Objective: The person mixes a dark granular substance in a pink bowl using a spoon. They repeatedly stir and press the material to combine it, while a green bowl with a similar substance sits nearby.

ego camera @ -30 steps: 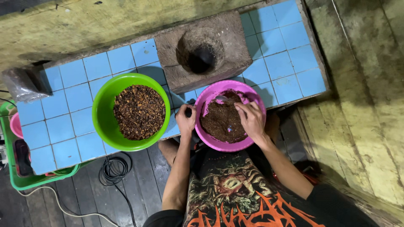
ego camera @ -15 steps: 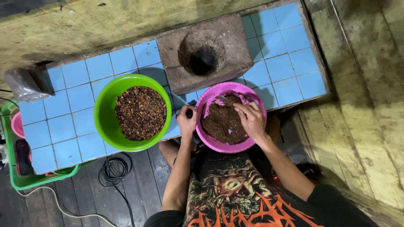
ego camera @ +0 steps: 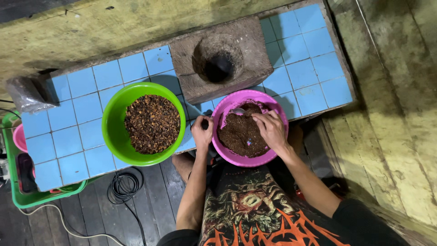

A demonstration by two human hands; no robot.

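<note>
A pink bowl (ego camera: 237, 160) of fine brown ground powder (ego camera: 240, 137) rests at the near edge of the blue tiled counter (ego camera: 73, 136), partly over my lap. My left hand (ego camera: 202, 132) grips the bowl's left rim. Inside the bowl, my right hand (ego camera: 271, 128) lies over the powder, its fingers closed on a small metal spoon (ego camera: 237, 110) near the far rim. To the left stands a green bowl (ego camera: 110, 123) filled with coarse dark brown bits (ego camera: 152, 123).
A worn block mortar (ego camera: 191, 68) with a deep round hole sits behind the bowls. A plastic bag (ego camera: 28, 93) lies at the counter's left end. On the floor sit a green basket (ego camera: 27, 199), a pink cup (ego camera: 19, 137) and a coiled black cable (ego camera: 124, 184).
Both hands stay at the pink bowl; the right hand has shifted only slightly over the powder. The view has drifted a little.
</note>
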